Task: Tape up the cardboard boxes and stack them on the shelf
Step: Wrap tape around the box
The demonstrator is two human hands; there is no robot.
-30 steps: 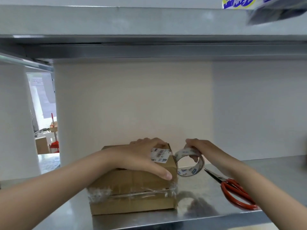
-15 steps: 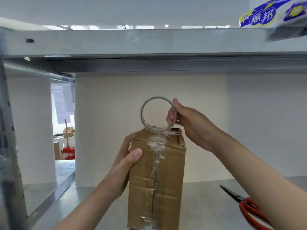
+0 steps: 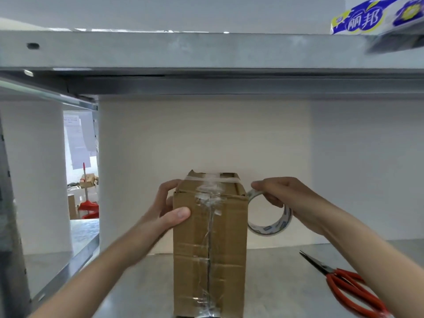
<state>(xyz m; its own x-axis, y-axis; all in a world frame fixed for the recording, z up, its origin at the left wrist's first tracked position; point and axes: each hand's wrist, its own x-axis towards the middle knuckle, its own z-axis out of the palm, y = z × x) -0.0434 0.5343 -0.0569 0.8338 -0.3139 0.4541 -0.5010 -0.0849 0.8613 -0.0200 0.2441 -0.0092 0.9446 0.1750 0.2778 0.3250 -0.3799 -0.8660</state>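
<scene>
Evidently, cardboard box (image 3: 210,244) stood on end on metal shelf (image 3: 275,283). Your left hand (image 3: 165,212) gripped box's upper left edge, thumb on front. Your right hand (image 3: 286,198) pinched tape roll (image 3: 270,226) at box's top right corner. You needed taut strip, pressed flat. Scissors (image 3: 351,288) lay right of box; pale wall stood behind it.

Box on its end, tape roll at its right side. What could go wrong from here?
The cardboard box stands tall on a narrow end, steadied only by the left hand near its top; pulling the tape roll rightward with the right hand might tip it.
The scissors lie close under the right forearm; lowering the arm could catch the blades.
The old tape on the seam is crumpled, so a new strip may bond poorly.
</scene>
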